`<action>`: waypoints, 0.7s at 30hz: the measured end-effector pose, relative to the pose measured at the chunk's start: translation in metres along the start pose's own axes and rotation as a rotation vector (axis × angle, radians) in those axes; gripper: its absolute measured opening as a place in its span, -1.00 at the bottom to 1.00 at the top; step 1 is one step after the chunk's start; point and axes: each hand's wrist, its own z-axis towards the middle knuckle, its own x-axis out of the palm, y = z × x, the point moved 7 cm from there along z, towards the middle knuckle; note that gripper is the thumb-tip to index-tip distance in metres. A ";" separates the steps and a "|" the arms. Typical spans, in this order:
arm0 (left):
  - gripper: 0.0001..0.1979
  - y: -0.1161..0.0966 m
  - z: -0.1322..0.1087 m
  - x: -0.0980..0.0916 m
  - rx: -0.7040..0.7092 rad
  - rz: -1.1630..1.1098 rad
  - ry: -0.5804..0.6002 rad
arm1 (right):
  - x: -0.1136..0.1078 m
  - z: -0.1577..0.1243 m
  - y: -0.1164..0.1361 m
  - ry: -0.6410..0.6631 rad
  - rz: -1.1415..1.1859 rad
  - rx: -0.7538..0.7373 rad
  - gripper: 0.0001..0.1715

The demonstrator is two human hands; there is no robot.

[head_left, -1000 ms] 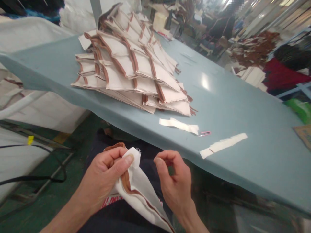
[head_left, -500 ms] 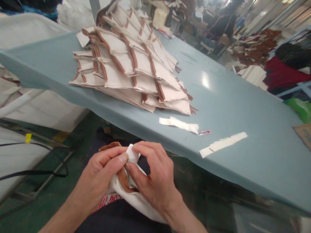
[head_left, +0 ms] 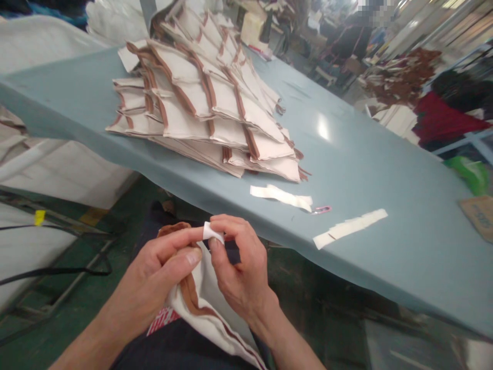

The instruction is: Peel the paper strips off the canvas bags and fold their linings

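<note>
My left hand (head_left: pixel 157 275) pinches the edge of a cream cloth piece with brown trim (head_left: pixel 190 295) that hangs over my lap, red print showing on its lower part. Between the thumb and fingers of my right hand (head_left: pixel 241 262) is a small folded white fabric label (head_left: pixel 211 232). The tip of my left index finger touches the label's left end. Both hands are in front of the table's near edge. What lies under the left fingers is hidden.
On the blue-green table (head_left: pixel 346 169) rises a pile of cream cloth pieces with brown edging (head_left: pixel 227 133). Near its front edge lie two rows of white strips (head_left: pixel 283 196), with a pink-ended metal pin (head_left: pixel 322 209) beside one. A cardboard piece (head_left: pixel 477 213) sits far right.
My right hand has drawn the white label slightly up and away from the left thumb. The cloth now hangs more open below, showing more of its brown trim.
</note>
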 end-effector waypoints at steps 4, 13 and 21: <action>-0.53 0.002 0.000 0.001 -0.004 -0.055 0.019 | 0.003 0.000 -0.001 0.014 -0.041 -0.043 -0.64; -0.42 0.011 0.002 -0.001 -0.040 -0.041 -0.038 | -0.006 0.004 -0.003 -0.019 -0.032 -0.027 -0.73; -0.32 0.018 -0.002 0.006 -0.147 -0.165 -0.091 | 0.002 -0.011 -0.040 0.000 0.358 0.545 -0.76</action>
